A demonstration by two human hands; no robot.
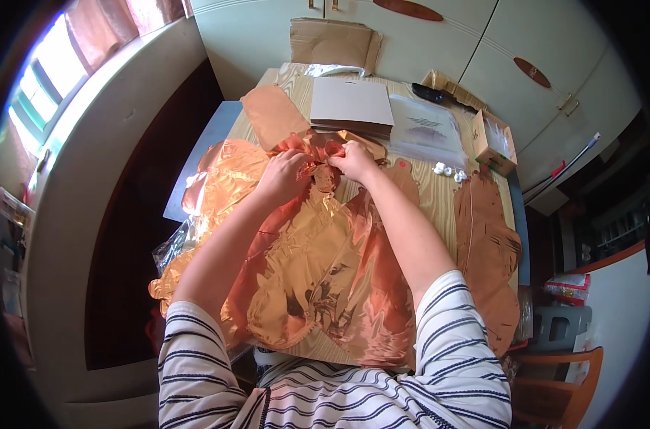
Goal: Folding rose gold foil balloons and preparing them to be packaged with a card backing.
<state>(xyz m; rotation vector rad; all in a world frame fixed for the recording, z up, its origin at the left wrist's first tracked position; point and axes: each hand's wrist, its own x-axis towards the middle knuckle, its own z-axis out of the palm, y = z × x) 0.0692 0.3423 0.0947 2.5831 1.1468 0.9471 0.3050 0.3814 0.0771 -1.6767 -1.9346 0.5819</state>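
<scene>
Copper-coloured foil balloons (307, 247), flat and crinkled, overlap across the near half of the wooden table. Both my hands are closed on the bunched foil at their far end. My left hand (285, 171) pinches a fold of the shiny foil, its fingers curled. Close beside it, my right hand (353, 161) grips another part between thumb and fingers. The exact edges under my fingertips are too small to make out. A matte tan foil piece (275, 114) lies flat just beyond my left hand.
A stack of pale cards (351, 104) and clear plastic bags (428, 132) lie beyond my hands. Small white pieces (448, 170) sit near an open cardboard box (495, 146). Another flat foil balloon (486, 250) hangs along the right edge. A wooden chair (586, 379) stands lower right.
</scene>
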